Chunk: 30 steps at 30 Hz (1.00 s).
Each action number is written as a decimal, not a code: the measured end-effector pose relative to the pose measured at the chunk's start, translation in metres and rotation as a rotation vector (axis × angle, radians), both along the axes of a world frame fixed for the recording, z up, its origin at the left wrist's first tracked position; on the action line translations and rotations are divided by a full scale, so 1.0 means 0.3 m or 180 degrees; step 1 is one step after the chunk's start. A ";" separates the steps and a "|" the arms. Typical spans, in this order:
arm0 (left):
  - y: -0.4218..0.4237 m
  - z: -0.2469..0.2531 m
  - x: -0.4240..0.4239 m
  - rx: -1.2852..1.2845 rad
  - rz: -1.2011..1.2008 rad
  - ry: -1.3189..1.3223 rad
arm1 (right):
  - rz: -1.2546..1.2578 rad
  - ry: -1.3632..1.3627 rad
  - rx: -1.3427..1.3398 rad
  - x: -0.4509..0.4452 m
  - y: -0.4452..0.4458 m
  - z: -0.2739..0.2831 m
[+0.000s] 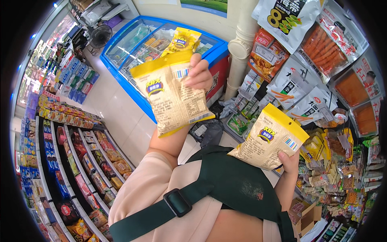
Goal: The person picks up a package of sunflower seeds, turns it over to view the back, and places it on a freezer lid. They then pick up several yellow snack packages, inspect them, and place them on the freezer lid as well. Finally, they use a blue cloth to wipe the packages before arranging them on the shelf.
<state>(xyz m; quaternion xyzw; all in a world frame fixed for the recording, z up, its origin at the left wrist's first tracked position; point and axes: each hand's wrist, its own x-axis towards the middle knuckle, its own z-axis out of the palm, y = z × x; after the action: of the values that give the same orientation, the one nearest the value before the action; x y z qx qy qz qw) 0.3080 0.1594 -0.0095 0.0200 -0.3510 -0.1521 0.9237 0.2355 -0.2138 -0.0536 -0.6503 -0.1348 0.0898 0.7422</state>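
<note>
In my left hand (199,74) is a cream and yellow snack bag (169,96), gripped at its upper right edge and raised over the corner of a blue chest freezer. Another yellow snack bag (183,40) shows just behind it; whether my left hand holds that one too, I cannot tell. My right hand (288,161) grips a matching cream and yellow snack bag (269,137) by its lower right edge, close to my chest. Both cream sides carry print and face the camera. The fingers behind the bags are hidden.
The blue chest freezer (137,99) stands ahead beside a white pipe (237,63). Hanging snack packets (287,81) crowd the right side. Shelves of packaged goods (81,163) line the left. Dark plastic bags (208,133) lie on the floor, and an open cardboard box (310,214) sits lower right.
</note>
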 end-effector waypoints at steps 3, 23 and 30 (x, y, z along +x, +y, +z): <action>-0.026 0.024 -0.007 0.0299 -0.0053 -0.0087 | 0.0022 -0.0001 -0.0098 -0.011 0.002 0.003; -0.137 -0.040 0.015 0.0649 -0.0576 -0.0423 | -0.0143 -0.0263 -0.0184 -0.020 -0.023 -0.018; -0.277 -0.137 -0.013 0.1298 -0.0875 0.0492 | -0.0554 -0.0220 -0.0141 -0.010 -0.050 0.014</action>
<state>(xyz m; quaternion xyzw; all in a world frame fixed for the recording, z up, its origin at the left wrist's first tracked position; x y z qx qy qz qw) 0.3040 0.0763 -0.0505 0.1463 -0.2408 -0.3449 0.8954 0.2324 -0.2286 -0.0494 -0.6785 -0.1012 0.0054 0.7275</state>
